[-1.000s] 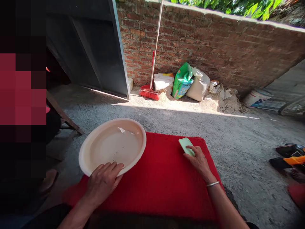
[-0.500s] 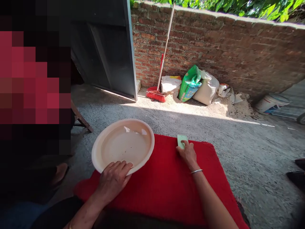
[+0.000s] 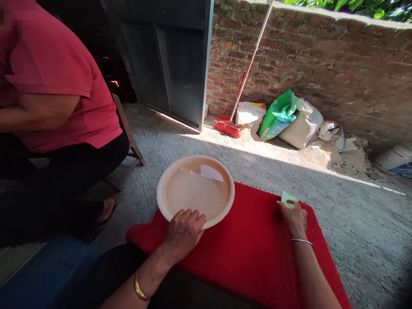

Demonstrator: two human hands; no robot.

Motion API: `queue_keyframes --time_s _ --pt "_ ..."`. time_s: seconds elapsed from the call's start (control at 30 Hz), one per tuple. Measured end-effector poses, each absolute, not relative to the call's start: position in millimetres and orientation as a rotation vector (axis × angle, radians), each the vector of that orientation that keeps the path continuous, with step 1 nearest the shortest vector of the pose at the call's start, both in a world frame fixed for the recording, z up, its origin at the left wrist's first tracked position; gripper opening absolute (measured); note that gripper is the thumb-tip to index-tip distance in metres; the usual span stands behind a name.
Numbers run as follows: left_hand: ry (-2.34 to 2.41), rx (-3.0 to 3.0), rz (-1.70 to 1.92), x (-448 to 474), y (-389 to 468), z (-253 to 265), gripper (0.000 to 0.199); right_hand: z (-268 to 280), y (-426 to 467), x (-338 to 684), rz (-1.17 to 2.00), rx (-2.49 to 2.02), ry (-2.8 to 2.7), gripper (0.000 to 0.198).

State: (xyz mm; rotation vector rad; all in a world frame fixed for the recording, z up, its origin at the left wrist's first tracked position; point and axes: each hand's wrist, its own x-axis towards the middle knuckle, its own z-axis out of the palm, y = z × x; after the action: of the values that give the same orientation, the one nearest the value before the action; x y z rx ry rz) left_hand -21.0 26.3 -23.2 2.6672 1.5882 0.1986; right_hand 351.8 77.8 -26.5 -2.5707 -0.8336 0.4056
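Note:
A wide pale basin (image 3: 180, 189) holds shallow water with a few dark specks in it. It stands at the far left part of a table draped in red cloth (image 3: 251, 240). My left hand (image 3: 184, 231) is closed over the basin's near rim, fingers inside and thumb at the right. Near the table's far right corner, my right hand (image 3: 294, 219) grips a light green smartphone (image 3: 288, 197) between thumb and fingers. The hand covers the phone's near part.
At the left a person in a red shirt (image 3: 64, 77) sits on a wooden chair (image 3: 127, 124). Behind are a dark metal door (image 3: 183, 64), a red broom (image 3: 230, 127), a green sack (image 3: 277, 116) and a white sack (image 3: 302, 124) by the brick wall (image 3: 328, 64).
The view has swung left, showing more of the seated person. My right hand has shifted the smartphone rightward, closer to the table's far corner. My left hand stays on the basin's rim.

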Motion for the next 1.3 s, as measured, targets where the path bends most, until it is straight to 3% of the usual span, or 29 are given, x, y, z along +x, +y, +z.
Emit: queue_keyframes --time_s 0.17,0.3,0.47,0.57,0.73,0.83,1.0,1.1,1.3 --pt "1.562 2.643 0.173 -21 26 -18 0.014 -56 108 238 0.592 -2.25 -1.285 0.055" --pt "1.55 2.628 0.186 -20 26 -17 0.013 -60 102 243 0.716 -1.986 -1.442 0.052" --pt "1.539 2.608 0.215 -20 27 -21 0.011 -45 79 316 0.426 -2.348 -1.01 0.063" --pt "1.532 2.616 0.241 -20 28 -23 0.011 -52 76 298 0.388 -2.397 -0.985 0.065" --pt "1.528 2.637 0.259 -21 29 -24 0.009 -69 77 216 0.571 -2.132 -1.352 0.046" --pt "1.523 2.645 0.257 -21 29 -22 0.008 -59 63 227 0.634 -2.012 -1.436 0.038" --pt "1.504 2.659 0.296 -21 29 -23 0.01 -38 22 309 0.422 -2.348 -1.015 0.056" --pt "1.509 2.663 0.311 -21 29 -25 0.013 -45 6 299 0.351 -2.521 -0.831 0.059" --pt "1.516 2.676 0.338 -22 29 -23 0.014 -67 -12 180 0.507 -2.121 -1.566 0.036"
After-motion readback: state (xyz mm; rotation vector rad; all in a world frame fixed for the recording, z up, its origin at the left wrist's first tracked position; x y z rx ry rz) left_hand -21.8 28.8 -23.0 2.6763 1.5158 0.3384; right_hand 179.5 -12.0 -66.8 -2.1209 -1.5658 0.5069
